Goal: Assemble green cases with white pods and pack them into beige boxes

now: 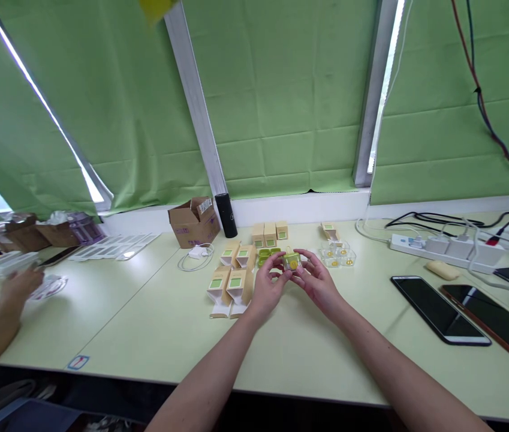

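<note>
Between the fingers of my left hand and my right hand is a small clear container with a green lid, a round yellow mark on its front. Both hands are closed on it, above the table. Just behind my left hand are several green lids. Several clear containers with yellow marks stand together beyond my right hand. To the left of my left hand lie several opened small cardboard boxes with green labels and flaps spread.
Upright small boxes stand at the back, near a brown carton and a black bottle. Phones and a power strip with cables lie at right. Another person's hand works at far left.
</note>
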`<state>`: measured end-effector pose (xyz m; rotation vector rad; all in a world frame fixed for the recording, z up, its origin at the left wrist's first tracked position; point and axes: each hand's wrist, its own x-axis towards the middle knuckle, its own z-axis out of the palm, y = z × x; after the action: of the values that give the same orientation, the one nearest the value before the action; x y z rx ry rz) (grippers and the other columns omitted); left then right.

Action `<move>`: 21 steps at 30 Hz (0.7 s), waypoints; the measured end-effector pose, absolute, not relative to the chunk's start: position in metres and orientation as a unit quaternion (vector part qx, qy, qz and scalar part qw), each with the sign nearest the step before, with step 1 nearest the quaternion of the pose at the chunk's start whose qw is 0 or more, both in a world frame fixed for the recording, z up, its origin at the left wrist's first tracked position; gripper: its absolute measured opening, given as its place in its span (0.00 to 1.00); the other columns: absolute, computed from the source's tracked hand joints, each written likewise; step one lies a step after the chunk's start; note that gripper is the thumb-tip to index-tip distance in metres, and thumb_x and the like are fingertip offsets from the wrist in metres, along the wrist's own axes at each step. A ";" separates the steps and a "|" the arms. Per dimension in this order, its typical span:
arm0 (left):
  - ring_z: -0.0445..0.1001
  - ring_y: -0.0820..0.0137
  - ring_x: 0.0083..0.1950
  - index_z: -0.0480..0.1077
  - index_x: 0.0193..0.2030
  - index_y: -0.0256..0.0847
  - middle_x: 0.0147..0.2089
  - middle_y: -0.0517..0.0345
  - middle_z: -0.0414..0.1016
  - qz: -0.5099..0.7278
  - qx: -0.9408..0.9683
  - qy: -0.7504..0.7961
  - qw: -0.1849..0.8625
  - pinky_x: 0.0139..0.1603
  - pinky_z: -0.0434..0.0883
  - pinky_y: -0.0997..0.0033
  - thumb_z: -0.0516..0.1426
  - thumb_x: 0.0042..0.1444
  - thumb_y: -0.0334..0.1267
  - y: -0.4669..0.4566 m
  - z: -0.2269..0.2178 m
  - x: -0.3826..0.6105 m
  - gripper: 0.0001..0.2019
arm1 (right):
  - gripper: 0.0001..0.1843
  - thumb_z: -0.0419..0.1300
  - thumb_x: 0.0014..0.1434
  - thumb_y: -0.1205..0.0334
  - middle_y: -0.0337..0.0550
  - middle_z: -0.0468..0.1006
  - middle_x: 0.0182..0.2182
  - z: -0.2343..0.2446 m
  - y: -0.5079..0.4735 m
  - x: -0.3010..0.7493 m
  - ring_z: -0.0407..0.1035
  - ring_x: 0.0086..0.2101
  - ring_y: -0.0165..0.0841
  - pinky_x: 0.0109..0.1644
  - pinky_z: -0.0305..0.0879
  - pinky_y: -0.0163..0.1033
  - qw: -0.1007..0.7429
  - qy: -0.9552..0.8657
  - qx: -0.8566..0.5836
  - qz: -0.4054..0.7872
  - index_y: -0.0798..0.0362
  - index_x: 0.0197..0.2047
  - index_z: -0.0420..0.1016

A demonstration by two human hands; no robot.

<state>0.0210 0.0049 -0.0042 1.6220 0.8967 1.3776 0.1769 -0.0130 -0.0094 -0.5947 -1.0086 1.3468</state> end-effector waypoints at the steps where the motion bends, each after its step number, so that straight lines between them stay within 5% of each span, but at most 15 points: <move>1: 0.75 0.63 0.49 0.73 0.59 0.45 0.50 0.49 0.76 0.547 0.643 0.357 0.401 0.49 0.73 0.64 0.67 0.57 0.44 0.005 -0.004 0.021 0.23 | 0.30 0.75 0.52 0.49 0.40 0.80 0.43 -0.009 -0.014 0.176 0.79 0.45 0.38 0.61 0.70 0.52 0.630 -0.434 -0.256 0.591 0.40 0.56 0.73; 6: 0.75 0.61 0.54 0.66 0.65 0.45 0.55 0.46 0.75 0.560 0.647 0.327 0.401 0.53 0.73 0.62 0.67 0.57 0.45 0.006 -0.008 0.020 0.31 | 0.26 0.74 0.54 0.52 0.40 0.84 0.42 -0.008 -0.013 0.176 0.80 0.44 0.39 0.58 0.72 0.51 0.632 -0.383 -0.212 0.639 0.40 0.55 0.72; 12: 0.76 0.59 0.56 0.66 0.63 0.43 0.52 0.45 0.78 0.573 0.635 0.311 0.414 0.52 0.73 0.62 0.61 0.64 0.50 0.006 -0.010 0.018 0.25 | 0.10 0.66 0.62 0.55 0.48 0.86 0.39 -0.015 -0.006 0.183 0.81 0.43 0.44 0.54 0.74 0.54 0.627 -0.334 -0.144 0.689 0.48 0.44 0.75; 21: 0.77 0.61 0.55 0.68 0.58 0.41 0.50 0.46 0.79 0.565 0.637 0.349 0.391 0.47 0.73 0.66 0.60 0.65 0.48 0.007 -0.009 0.019 0.19 | 0.13 0.57 0.65 0.54 0.52 0.84 0.36 -0.030 0.005 0.190 0.78 0.37 0.43 0.49 0.76 0.52 0.619 -0.285 -0.150 0.716 0.53 0.43 0.79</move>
<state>0.0193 0.0068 -0.0085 1.6194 0.8867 1.4345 0.1901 0.0051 -0.0301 -0.3460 -0.6562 1.6467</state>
